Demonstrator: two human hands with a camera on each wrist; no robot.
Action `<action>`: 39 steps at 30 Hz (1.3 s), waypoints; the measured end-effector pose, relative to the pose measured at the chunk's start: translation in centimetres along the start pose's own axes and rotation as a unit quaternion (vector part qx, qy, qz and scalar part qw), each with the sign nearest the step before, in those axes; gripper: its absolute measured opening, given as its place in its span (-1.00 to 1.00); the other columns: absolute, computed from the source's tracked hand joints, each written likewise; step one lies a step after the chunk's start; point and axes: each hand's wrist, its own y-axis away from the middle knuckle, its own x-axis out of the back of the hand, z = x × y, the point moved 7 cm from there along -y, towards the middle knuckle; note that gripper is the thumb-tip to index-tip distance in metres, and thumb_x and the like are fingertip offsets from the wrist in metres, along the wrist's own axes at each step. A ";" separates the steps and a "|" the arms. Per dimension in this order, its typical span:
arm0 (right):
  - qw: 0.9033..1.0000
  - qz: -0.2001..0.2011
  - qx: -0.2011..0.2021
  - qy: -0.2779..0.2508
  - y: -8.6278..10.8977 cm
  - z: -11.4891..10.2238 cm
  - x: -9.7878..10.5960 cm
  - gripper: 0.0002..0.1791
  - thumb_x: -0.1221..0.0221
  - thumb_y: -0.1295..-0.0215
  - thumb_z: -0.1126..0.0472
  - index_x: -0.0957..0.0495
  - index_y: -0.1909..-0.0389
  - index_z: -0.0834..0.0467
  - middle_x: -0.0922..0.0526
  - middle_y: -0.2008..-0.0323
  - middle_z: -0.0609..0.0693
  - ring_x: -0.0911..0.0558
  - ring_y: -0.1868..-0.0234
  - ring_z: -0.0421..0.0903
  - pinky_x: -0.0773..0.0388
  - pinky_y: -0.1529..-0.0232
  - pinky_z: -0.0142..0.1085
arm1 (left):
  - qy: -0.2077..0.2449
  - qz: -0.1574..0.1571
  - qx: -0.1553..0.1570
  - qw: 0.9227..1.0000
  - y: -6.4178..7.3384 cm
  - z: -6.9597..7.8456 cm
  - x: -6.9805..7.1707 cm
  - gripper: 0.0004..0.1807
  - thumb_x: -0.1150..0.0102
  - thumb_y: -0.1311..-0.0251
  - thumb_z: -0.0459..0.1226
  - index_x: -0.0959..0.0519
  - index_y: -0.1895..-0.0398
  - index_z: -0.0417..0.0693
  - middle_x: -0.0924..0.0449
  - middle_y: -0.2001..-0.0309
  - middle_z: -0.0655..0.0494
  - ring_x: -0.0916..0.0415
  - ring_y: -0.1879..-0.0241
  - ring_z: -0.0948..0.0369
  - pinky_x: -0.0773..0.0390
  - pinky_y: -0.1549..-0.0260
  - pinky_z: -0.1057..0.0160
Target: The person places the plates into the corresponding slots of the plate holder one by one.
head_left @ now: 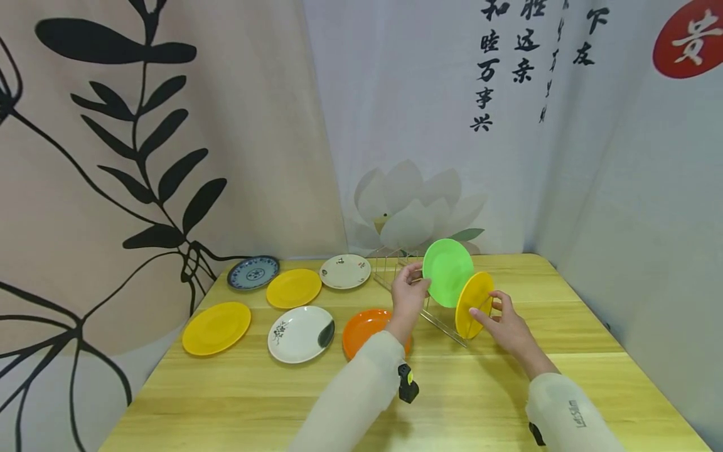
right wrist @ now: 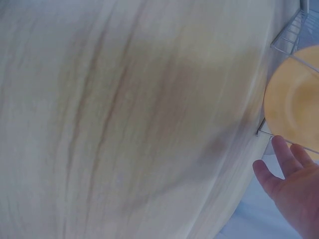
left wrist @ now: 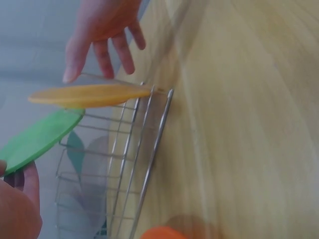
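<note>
My left hand (head_left: 408,300) grips a bright green plate (head_left: 448,270) by its left edge, lifted above a metal wire rack (head_left: 442,329). A yellow plate (head_left: 472,307) stands on edge at the rack's right end. Beside that plate is my right hand (head_left: 513,328). In the left wrist view the fingers (left wrist: 121,51) of the right hand are spread and apart from the yellow plate. The green plate tilts in the left wrist view, its far edge close to the yellow one. In the right wrist view the right fingertips are right at the rack's end wire.
Left of the rack, an orange plate (head_left: 361,325) lies partly behind my left arm. Further left lie white plates (head_left: 299,336), yellow plates (head_left: 217,328) and a blue patterned plate (head_left: 253,273) on the wooden table (head_left: 237,402). A printed curtain (head_left: 271,125) hangs behind.
</note>
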 end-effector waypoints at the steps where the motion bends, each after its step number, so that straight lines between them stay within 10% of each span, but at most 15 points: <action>1: 1.000 0.000 0.000 -0.001 0.0 0.0 0.0 -0.01 0.00 -0.34 -0.42 0.16 -0.48 0.12 -0.07 -0.44 0.46 -0.33 -0.31 0.43 -0.37 -0.19 0.28 | -0.001 -0.002 0.002 1.000 0.1 -0.2 -0.2 -0.64 -0.17 -0.15 -0.62 -0.59 -0.01 -0.22 -0.64 0.16 -0.06 -0.61 0.27 0.19 -0.68 0.34 0.25; 21: 1.000 -0.004 0.001 0.001 0.0 -0.2 -0.1 -0.05 -0.01 -0.37 -0.37 0.14 -0.47 0.14 -0.10 -0.42 0.48 -0.35 -0.29 0.43 -0.36 -0.20 0.28 | -0.062 0.027 0.032 0.997 2.8 -3.6 -0.9 -0.78 -0.33 -0.07 -0.52 -0.65 0.21 -0.18 -0.66 0.29 0.07 -0.56 0.23 0.24 -0.64 0.22 0.29; 39: 1.000 -0.010 0.000 0.003 -0.1 0.2 -0.2 0.02 0.00 -0.32 -0.43 0.18 -0.49 0.13 -0.08 -0.43 0.46 -0.33 -0.30 0.44 -0.34 -0.19 0.31 | -0.023 0.047 0.035 0.998 2.9 -2.4 1.9 -0.73 -0.29 -0.11 -0.52 -0.61 0.09 -0.27 -0.66 0.22 -0.02 -0.59 0.26 0.20 -0.66 0.21 0.23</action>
